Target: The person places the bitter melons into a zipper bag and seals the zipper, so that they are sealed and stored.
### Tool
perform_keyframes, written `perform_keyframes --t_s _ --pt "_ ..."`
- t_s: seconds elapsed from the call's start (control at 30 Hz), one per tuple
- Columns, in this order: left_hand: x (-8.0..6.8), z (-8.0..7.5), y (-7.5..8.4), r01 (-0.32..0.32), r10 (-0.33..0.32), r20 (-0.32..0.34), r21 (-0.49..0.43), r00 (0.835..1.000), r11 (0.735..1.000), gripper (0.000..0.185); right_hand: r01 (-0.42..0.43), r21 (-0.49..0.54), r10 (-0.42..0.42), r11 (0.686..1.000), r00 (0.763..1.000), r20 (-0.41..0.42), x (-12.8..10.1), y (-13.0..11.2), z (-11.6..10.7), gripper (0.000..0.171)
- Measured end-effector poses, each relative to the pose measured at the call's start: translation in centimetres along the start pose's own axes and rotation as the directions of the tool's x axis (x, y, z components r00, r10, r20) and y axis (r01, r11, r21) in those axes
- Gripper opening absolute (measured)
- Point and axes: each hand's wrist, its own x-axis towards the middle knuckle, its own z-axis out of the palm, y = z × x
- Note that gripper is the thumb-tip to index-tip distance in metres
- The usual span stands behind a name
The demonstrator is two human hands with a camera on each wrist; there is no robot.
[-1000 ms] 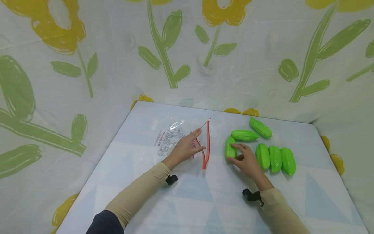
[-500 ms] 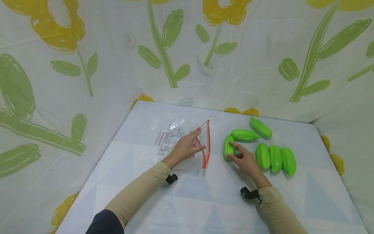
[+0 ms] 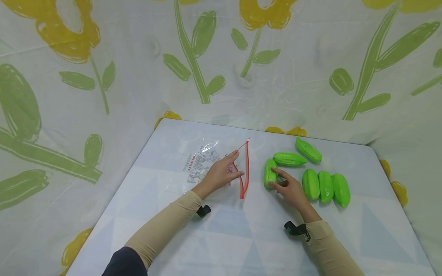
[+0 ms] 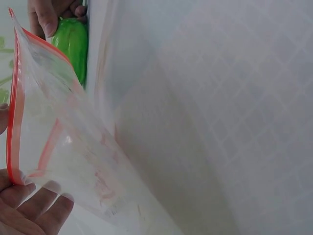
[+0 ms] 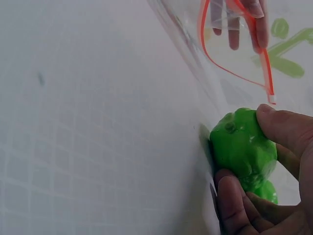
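Clear zip bag [image 3: 207,163] at frame centre holds nothing yet, its red-edged mouth pinched apart by the left hand [image 3: 221,174]. Right hand [image 3: 291,189] grasps 1 green gourd [image 3: 270,174] just right of it; 5 others [image 3: 324,186] wait on the table [image 3: 241,237].

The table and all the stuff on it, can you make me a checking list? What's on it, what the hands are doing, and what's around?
Surface: table, pale with a faint triangle pattern.
Job's things: clear bag with a red zip rim, mouth held open toward the right; green fruit lying just outside that mouth.
Clutter: five more fruits, three side by side, two farther back.
Grips: left hand holds the bag's rim up; right hand grips the green fruit between thumb and fingers.
Cables: nothing seen; a black clip at each wrist.
Surroundings: flowered sheet hung behind and beside the table.
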Motion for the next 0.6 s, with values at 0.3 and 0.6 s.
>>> perform_keyframes --t_s 0.3,0.6 --pt "0.01 0.09 0.02 0.005 -0.006 0.007 0.004 1.000 1.000 0.078 0.028 0.048 -0.028 0.998 1.000 -0.001 0.14 0.58 0.11 0.061" --pt "0.22 0.35 0.00 0.013 -0.013 0.021 0.000 1.000 1.000 0.079 0.064 0.058 -0.065 0.996 0.998 0.013 0.19 0.32 0.34 0.061"
